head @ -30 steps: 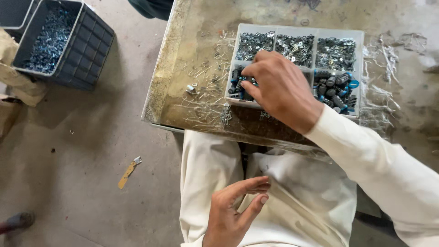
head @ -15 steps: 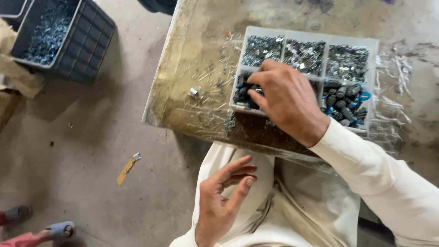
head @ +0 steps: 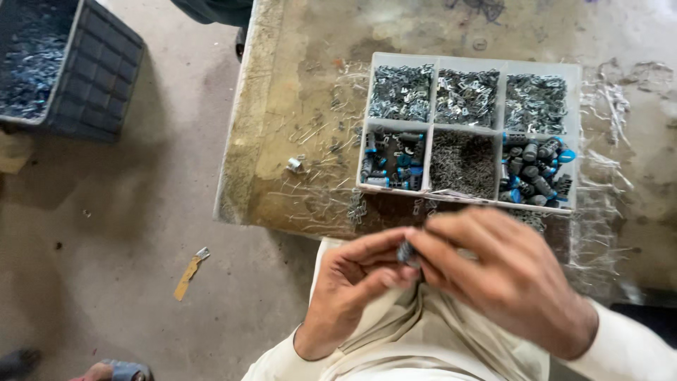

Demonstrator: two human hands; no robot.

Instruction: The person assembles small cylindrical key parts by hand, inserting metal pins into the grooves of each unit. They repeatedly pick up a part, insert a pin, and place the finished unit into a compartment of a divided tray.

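Both grips pinch one small dark part (head: 405, 252) between the fingertips of left hand (head: 350, 282) and right hand (head: 508, 279), over the lap, just below the tray (head: 577, 106) on the bench (head: 296, 92). Best kept pinched tight, close to lap; part is blurred.

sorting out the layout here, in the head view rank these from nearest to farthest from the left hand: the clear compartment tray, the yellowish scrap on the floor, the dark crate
From the left hand:
1. clear compartment tray, just above on the table.
2. yellowish scrap, on the floor to the left.
3. dark crate, far upper left on the floor.
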